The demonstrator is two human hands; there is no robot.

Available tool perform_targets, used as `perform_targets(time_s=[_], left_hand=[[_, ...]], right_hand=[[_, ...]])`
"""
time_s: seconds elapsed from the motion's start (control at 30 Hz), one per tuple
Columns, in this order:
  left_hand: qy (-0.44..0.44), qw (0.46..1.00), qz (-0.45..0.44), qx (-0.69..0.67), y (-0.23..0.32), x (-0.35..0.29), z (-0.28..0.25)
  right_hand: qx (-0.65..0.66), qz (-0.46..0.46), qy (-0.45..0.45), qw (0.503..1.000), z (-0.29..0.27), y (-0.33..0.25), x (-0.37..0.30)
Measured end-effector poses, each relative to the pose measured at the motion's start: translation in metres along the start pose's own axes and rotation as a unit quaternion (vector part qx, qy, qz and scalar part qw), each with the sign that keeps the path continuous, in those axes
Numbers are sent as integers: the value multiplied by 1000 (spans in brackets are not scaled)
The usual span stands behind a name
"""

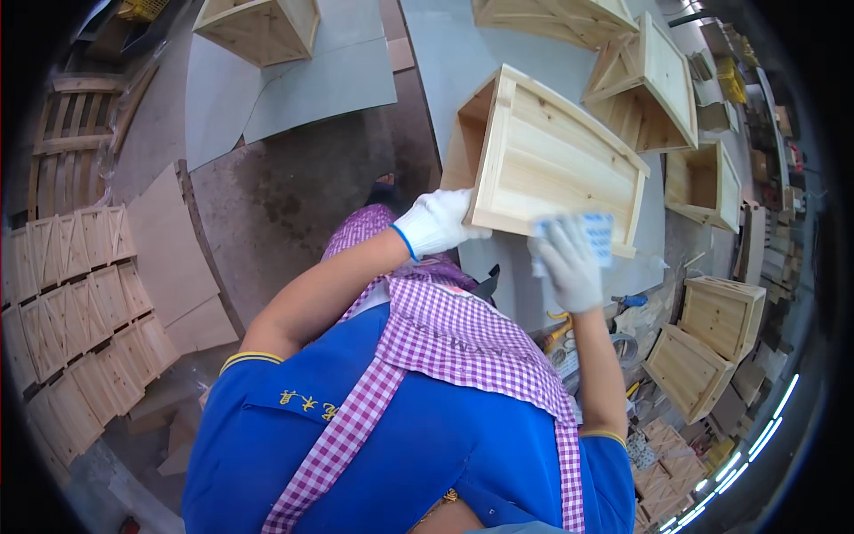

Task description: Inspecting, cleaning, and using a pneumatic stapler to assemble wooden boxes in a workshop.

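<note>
Cloth shirt point(498, 445) — blue; left grip point(436, 222) holds knotty wooden box point(560, 156).

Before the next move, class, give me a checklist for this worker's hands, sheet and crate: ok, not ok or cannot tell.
1. Left hand gripping the crate at its near left corner: ok.
2. Right hand holding the blue-and-white sheet: ok.
3. White gloves on both hands: ok.
4. Sheet touching the crate's near edge: cannot tell; they overlap in view.
5. Gap to the next crate: cannot tell from this angle.
</note>
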State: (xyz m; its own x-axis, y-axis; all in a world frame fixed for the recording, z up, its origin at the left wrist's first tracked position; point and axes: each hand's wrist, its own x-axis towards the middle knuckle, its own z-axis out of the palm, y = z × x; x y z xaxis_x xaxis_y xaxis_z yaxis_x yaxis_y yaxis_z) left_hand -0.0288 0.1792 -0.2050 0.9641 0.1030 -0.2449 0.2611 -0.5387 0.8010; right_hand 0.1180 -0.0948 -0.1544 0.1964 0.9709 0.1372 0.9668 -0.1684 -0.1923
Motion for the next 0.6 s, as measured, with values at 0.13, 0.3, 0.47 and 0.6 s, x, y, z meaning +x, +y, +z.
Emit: perform_targets(time_s=[0.13,0.3,0.47,0.6], left_hand=[[-42,999,-1,27,-3,4,-6],[-70,991,90,74,-17,15,-6],[-59,997,44,39,-9,16,-7],[-27,992,123,30,-43,27,8]], right_hand=[[8,53,16,998,-49,-10,25],[25,-163,-117,979,-39,-54,142],[-49,-122,-57,990,-5,62,209],[-152,-51,-202,966,-54,31,250]])
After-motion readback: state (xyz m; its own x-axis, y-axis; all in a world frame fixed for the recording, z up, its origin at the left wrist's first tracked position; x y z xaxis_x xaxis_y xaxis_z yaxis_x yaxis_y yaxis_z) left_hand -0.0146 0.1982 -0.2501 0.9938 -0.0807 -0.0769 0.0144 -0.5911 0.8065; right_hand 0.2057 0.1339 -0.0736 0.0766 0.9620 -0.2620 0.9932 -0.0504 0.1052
